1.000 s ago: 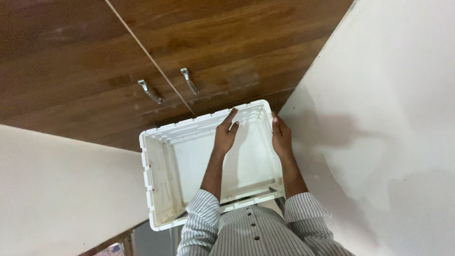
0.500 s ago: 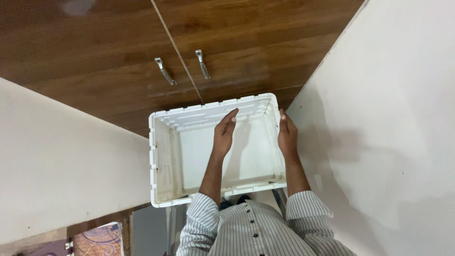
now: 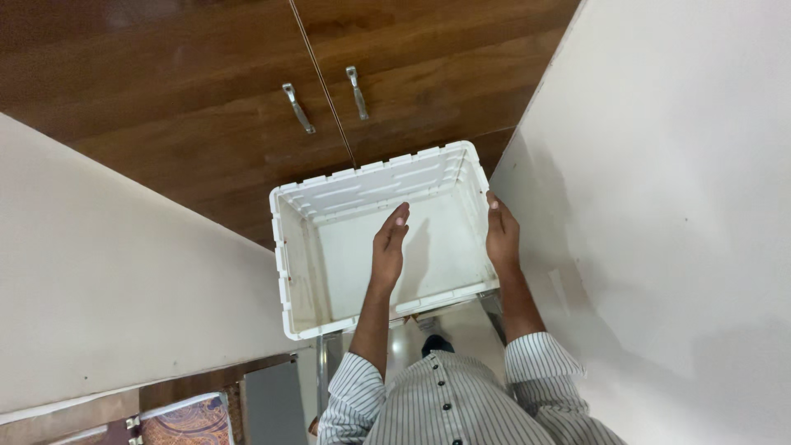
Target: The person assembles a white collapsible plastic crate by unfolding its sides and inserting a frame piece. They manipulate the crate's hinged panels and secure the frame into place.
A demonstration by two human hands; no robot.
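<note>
The left hand (image 3: 389, 245) reaches inside the empty white ribbed plastic crate (image 3: 298, 272), fingers straight and together, gripping nothing, its edge hovering near the floor of the crate. The right hand (image 3: 501, 239) curls over the crate's right rim, holding it. The crate is held up before the dark brown wooden cabinet doors (image 3: 206, 107) with their two metal bar handles (image 3: 297, 107), a white wall (image 3: 684, 206) at its right. Compared with a second earlier, the left hand has drawn back from the far rim toward the middle, so only the right hand seems to grip; the crate sits lower below the handles
</note>
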